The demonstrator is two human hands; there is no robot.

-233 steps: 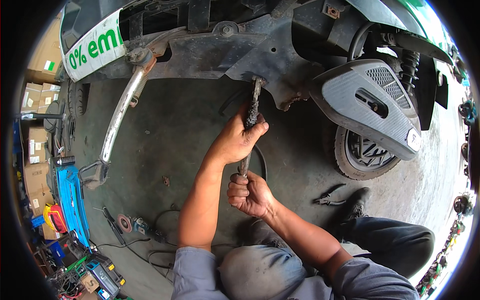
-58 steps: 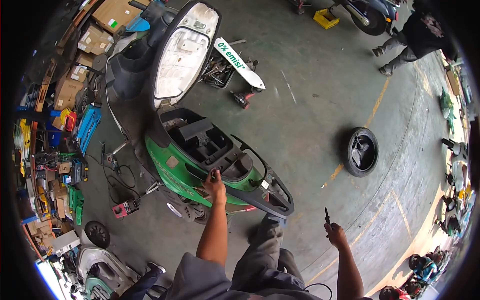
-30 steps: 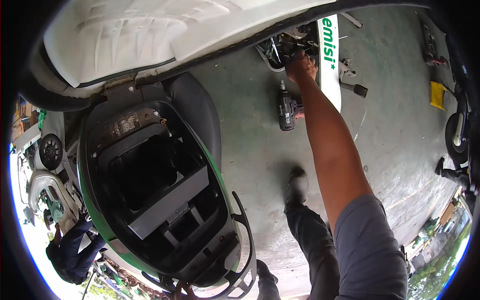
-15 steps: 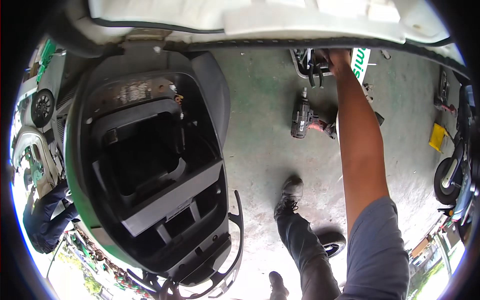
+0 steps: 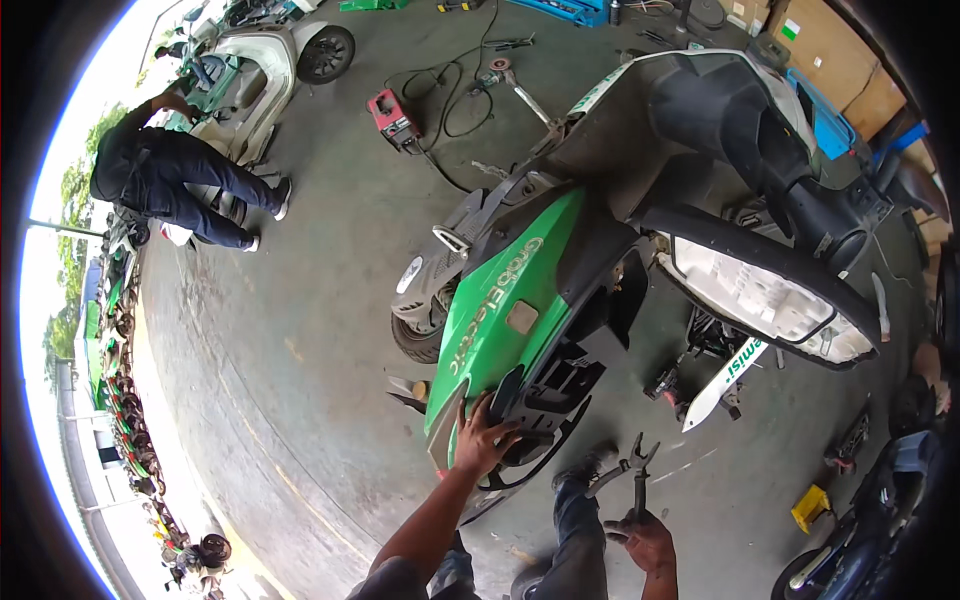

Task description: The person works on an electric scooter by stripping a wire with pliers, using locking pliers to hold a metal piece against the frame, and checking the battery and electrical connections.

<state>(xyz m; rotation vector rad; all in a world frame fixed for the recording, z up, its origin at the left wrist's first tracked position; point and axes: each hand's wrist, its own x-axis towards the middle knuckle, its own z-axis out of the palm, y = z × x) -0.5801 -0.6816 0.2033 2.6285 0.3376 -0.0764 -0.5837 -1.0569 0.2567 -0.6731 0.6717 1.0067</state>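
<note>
The green and black scooter (image 5: 508, 290) stands before me with its seat (image 5: 765, 290) raised, the pale underside showing. My left hand (image 5: 482, 442) rests on the scooter's tail beside the open storage well (image 5: 560, 385), fingers apart. Lower right, my right hand (image 5: 645, 540) is closed round one handle of a pair of pliers (image 5: 640, 485). The jaws point up and are spread; the other handle sticks out to the left. The pliers are held over the floor, apart from the scooter.
A cordless impact wrench (image 5: 664, 384) lies near a long white panel (image 5: 725, 385). A red machine (image 5: 393, 118) with cables sits on the floor ahead. Another person (image 5: 190, 180) bends by a pale scooter (image 5: 262, 85). A motorcycle (image 5: 870, 530) and a yellow object (image 5: 810, 508) are at right.
My right hand has come back from under the raised seat and now holds the pliers. The view has swung, bringing the whole scooter and my left hand on its tail into sight.
</note>
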